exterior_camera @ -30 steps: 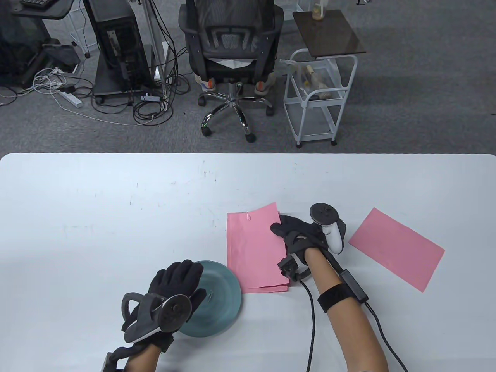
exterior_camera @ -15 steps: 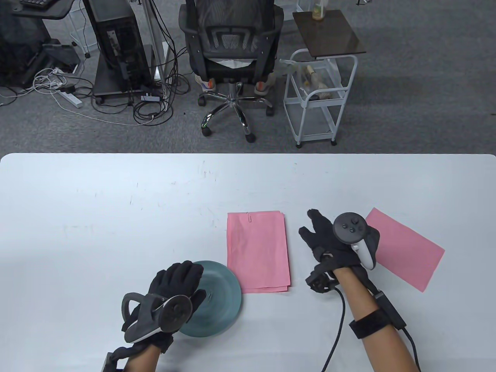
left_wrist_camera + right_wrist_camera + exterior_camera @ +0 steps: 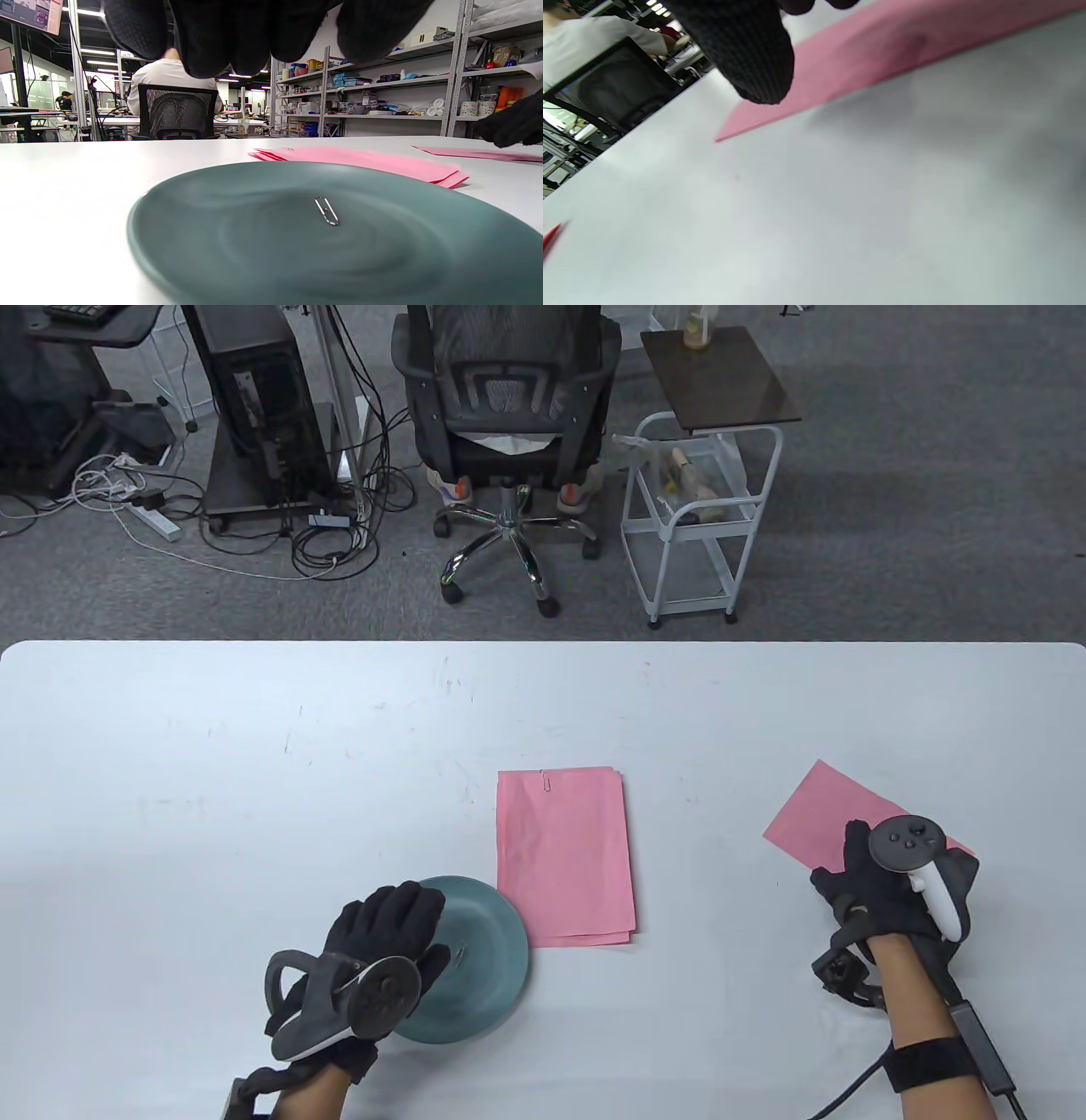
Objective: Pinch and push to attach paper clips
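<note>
Steel paper clip (image 3: 326, 210) lies on my plate (image 3: 501, 976), just under my left grip (image 3: 386, 920), fingers relaxed; right grip (image 3: 865, 882) flat on loose pink sheet (image 3: 831, 814).

Bright, even overhead light with soft shadows; the right wrist view is blurred, tilted and out of focus.

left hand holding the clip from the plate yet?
No: in the left wrist view the paper clip lies loose on the plate, with the left hand above it, fingers not touching it.

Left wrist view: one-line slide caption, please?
One paper clip lies in the teal plate under the left hand; pink paper stack beyond.
</note>
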`<state>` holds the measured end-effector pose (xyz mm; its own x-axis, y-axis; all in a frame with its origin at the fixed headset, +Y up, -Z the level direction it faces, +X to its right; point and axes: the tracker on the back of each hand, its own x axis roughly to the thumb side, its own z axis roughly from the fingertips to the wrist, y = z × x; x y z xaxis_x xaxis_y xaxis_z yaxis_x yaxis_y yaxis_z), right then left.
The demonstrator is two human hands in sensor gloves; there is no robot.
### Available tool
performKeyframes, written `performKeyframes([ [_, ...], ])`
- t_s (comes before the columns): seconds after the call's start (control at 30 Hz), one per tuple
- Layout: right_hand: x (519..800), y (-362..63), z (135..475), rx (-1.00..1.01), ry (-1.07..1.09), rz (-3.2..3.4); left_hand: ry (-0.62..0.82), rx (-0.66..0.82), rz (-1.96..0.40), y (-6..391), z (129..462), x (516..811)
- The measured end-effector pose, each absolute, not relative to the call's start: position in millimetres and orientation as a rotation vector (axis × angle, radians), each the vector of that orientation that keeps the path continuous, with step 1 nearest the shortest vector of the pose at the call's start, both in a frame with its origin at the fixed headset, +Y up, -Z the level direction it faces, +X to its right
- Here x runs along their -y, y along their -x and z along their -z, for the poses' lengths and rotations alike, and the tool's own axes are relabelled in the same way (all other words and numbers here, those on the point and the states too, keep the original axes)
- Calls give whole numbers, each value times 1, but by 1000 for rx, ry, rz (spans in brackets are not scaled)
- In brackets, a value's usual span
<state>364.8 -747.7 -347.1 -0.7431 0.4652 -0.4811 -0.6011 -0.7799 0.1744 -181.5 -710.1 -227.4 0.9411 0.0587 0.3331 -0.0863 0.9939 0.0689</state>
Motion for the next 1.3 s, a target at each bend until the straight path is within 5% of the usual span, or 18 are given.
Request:
performKeyframes([
  [0.23,767,-374,358,-500,560,-2380,-62,332,-71,182,229,712],
  [0.53,757,-359,362,-485,615,-2608,-35,345,-55,180,230,712],
  [1.07,749,-322,358,-228,669,-3019,-19,359,-43,176,230,713],
  [1.3,729,-330,342,2,518,-2763,-33,358,-48,176,229,713],
])
